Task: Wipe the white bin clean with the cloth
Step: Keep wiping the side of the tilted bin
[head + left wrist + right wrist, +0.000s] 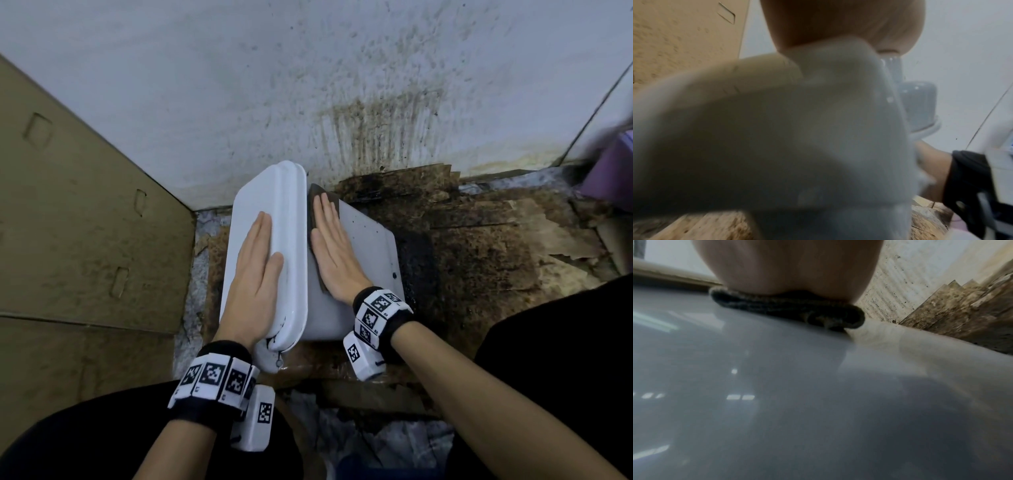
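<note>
The white bin (366,246) lies tipped on its side on the stained floor, lid end to the left. My left hand (255,270) lies flat with straight fingers on the white lid (291,212), steadying it. My right hand (334,248) presses flat on a dark folded cloth (317,205) against the bin's upturned side, just right of the lid's rim. In the right wrist view the cloth (789,308) is squashed under my palm on the glossy bin wall (777,394). The left wrist view shows the blurred lid (777,129) filling the frame.
A stained white wall (308,85) stands right behind the bin. Flattened cardboard (78,222) leans at the left. Dirty brown cardboard sheets (479,240) cover the floor to the right. A purple object (609,171) sits at the far right edge.
</note>
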